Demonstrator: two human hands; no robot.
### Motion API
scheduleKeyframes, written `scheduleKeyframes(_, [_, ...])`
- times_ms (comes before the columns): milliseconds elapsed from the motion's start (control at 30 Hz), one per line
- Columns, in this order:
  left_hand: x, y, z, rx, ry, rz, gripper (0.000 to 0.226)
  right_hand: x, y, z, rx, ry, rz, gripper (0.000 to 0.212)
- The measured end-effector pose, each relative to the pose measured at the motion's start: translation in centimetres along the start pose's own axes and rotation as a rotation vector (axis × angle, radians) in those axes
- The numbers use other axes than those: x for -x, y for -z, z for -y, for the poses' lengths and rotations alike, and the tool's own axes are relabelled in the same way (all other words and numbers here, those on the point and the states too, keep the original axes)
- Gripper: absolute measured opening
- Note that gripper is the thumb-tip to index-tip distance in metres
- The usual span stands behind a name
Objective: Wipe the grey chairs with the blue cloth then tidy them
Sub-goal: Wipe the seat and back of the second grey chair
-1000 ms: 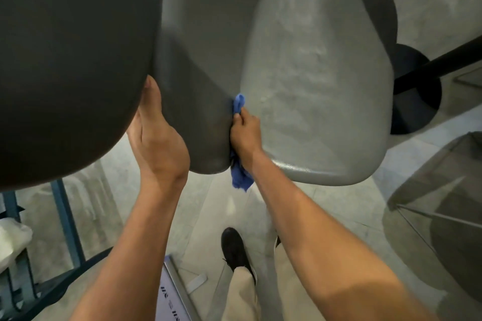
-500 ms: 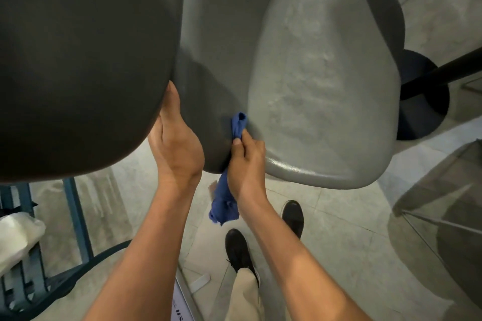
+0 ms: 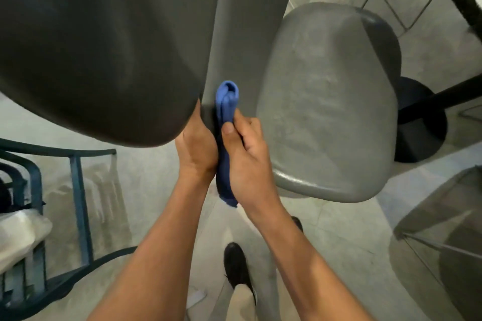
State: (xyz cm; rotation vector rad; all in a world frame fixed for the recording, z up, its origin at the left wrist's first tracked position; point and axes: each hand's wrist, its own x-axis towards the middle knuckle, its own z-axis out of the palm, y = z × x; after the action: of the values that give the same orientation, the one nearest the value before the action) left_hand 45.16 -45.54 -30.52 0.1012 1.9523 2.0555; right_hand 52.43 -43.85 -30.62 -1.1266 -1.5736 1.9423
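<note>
Two hands: both at the chair (image 3: 250, 34) back's lower edge.
Right grip: right hand (image 3: 247, 161) pinches the cloth (image 3: 226, 104) between thumb and fingers, pressing it to the grey back.
Left grip: left hand (image 3: 197, 148) holds the chair's edge; fingers hidden.
Cloth: soft, limp, light; tail hangs below the hand.
Seat (image 3: 328, 101): grey, hard, smooth-looking.
Containers: none seen.

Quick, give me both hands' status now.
Left hand: fingers hidden under the dark chair seat; cannot tell.
Right hand: gripping the blue cloth.
</note>
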Motion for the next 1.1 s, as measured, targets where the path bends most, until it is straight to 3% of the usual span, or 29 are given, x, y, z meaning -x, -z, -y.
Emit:
scheduleKeyframes(100, [0.1,0.1,-0.3,0.071,0.062,0.047,0.034,0.6,-0.7,0.7,-0.007,0.038,0.012,0.017])
scheduleKeyframes(233, [0.0,0.1,-0.8,0.167,0.061,0.092,0.013,-4.3,-1.7,2.9,0.156,0.266,-0.039,0.024])
scheduleKeyframes(333, [0.0,0.6,-0.6,0.071,0.031,0.073,0.019,-5.8,-2.3,3.5,0.230,0.355,-0.077,0.027])
scheduleKeyframes(433, [0.4,1.1,-0.9,-0.192,0.004,0.185,0.028,-2.8,-2.2,1.4,0.266,0.378,-0.093,0.031])
scheduleKeyframes(533, [0.9,1.3,-0.6,-0.166,0.063,0.147,0.038,0.6,-1.3,-0.7,0.353,0.399,-0.018,0.039])
scheduleKeyframes(667, [1.6,1.2,-0.4,-0.056,0.005,0.169,0.013,-0.9,-0.6,-0.1,0.462,0.422,-0.023,0.038])
scheduleKeyframes(767, [1.8,1.4,0.0,-0.102,-0.059,0.148,0.024,-2.2,0.3,1.0,0.412,0.320,0.007,0.035])
scheduleKeyframes(900, [3.5,1.9,0.7,-0.164,0.074,0.051,0.035,-2.1,2.9,2.4,0.152,0.052,0.070,0.026])
scheduleKeyframes(1033, [7.4,2.5,-0.1,-0.424,0.170,0.011,0.052,-0.1,7.1,5.2,-0.145,-0.208,0.089,0.014])
scheduleKeyframes(1100, [9.6,2.8,-1.0,-0.514,0.130,0.001,0.051,1.2,9.3,6.5,-0.266,-0.282,0.086,0.016])
